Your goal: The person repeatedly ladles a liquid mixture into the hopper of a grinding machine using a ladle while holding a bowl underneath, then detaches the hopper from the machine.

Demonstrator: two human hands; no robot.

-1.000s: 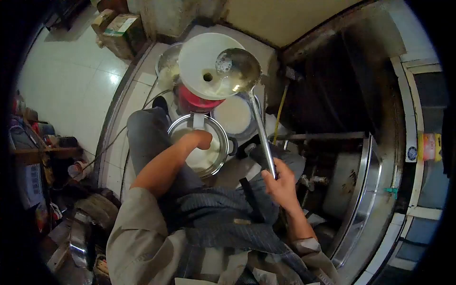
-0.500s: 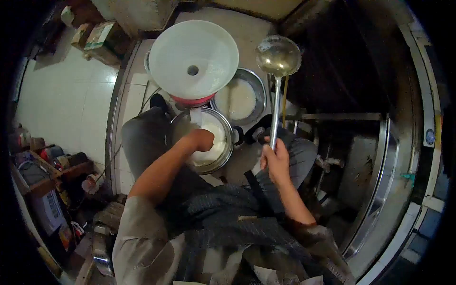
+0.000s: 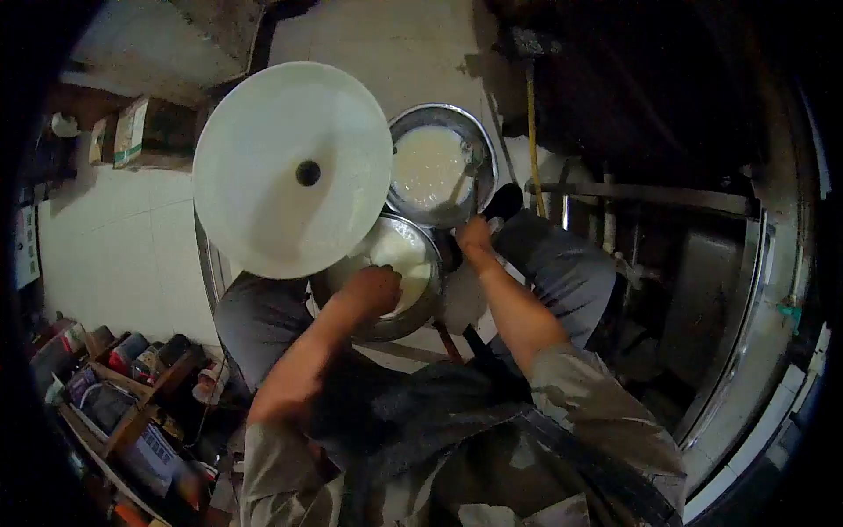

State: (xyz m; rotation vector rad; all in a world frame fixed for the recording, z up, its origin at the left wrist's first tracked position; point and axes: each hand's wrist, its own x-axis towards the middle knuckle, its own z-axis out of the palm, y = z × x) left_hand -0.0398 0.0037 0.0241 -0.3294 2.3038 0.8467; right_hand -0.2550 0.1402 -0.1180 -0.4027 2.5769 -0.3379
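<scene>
My right hand [image 3: 474, 239] is closed around the handle of a metal ladle [image 3: 474, 167]. The ladle's lower end is in a steel basin [image 3: 492, 149] that contains pale, milky liquid [image 3: 428, 167] with bubbles on top; its bowl is hard to make out. My left hand [image 3: 373, 292] is curled over a steel pot [image 3: 395, 329] between my knees, which also contains whitish liquid [image 3: 411, 255]. The left fingertips are hidden, so what they hold cannot be seen. Just beyond that hand, a wide white hopper [image 3: 263, 176] with a dark central hole covers part of the pot.
Cardboard boxes [image 3: 149, 132] stand at the far left. A wooden crate [image 3: 132, 386] of jars and containers sits at the lower left. To the right is a metal frame [image 3: 650, 198] with pipes, and a yellow hose [image 3: 532, 132] runs near the basin.
My right hand has lowered the ladle from upright in the air into the basin. The left hand stays over the pot. My view has shifted, and the hopper appears larger and farther left.
</scene>
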